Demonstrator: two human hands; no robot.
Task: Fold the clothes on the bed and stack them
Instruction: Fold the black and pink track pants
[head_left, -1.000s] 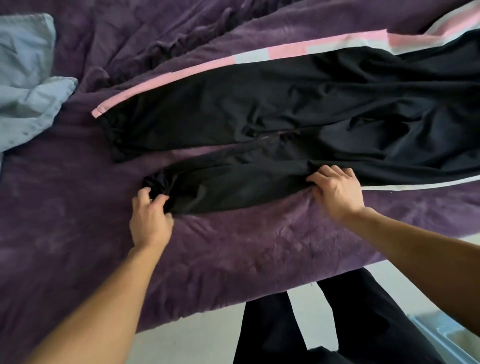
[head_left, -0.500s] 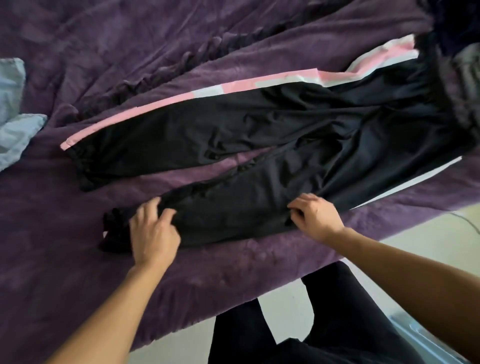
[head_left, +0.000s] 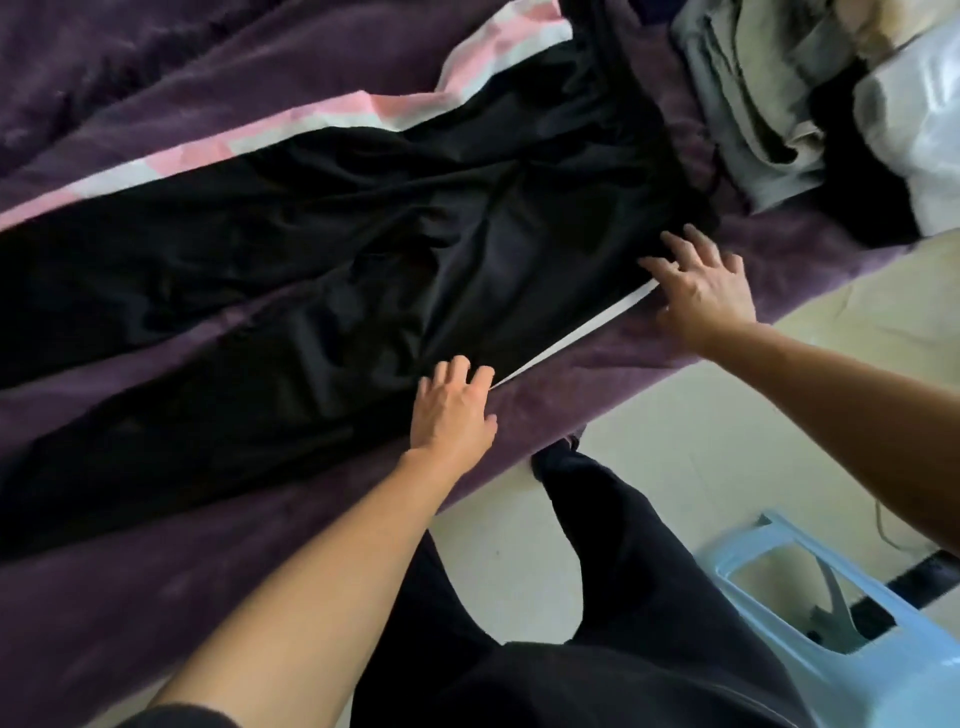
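Black track pants (head_left: 415, 249) pressed flat by two spread hands on purple bed cover (head_left: 156, 571)
Left hand (head_left: 452, 410) and right hand (head_left: 701, 291), fingers splayed and gripping nothing, rest on the near white-striped edge. The right is nearer the waistband; the legs run away left, so the next fold likely follows that length.

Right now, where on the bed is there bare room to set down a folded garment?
Bare purple cover lies between the near leg of the black trousers and the bed edge, left of the left hand. More lies beyond the pink stripe, far left. Crowded: the far right corner, where a clothes pile sits beyond the right hand.
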